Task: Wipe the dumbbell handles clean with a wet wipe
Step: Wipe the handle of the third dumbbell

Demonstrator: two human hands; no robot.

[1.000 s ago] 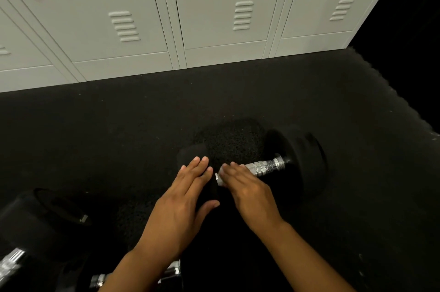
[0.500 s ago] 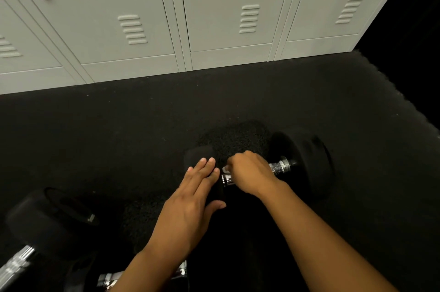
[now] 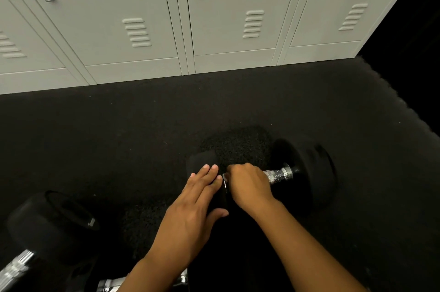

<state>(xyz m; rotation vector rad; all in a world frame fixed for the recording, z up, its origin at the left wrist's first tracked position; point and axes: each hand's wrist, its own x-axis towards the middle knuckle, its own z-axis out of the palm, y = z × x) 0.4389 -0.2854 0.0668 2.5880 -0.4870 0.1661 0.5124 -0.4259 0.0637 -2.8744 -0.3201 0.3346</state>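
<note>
A dumbbell lies on the black floor, with a knurled chrome handle (image 3: 278,175) and a big black right head (image 3: 309,172). My left hand (image 3: 190,210) rests with straight fingers on the dumbbell's black left head (image 3: 202,160), thumb spread to the side. My right hand (image 3: 248,185) is curled over the left part of the handle and grips it. A small pale sliver (image 3: 225,177) shows at the edge of its fingers; I cannot tell if it is the wet wipe or the handle's collar. The rest of a wipe is hidden.
A second dumbbell lies at the bottom left, with a black head (image 3: 52,225) and a chrome handle (image 3: 16,268). More chrome (image 3: 108,285) shows under my left forearm. Grey lockers (image 3: 214,18) line the far side of the black rubber floor (image 3: 119,137).
My right hand's fingers, first laid straight over the handle, have curled round it. The left hand has stayed on the left head.
</note>
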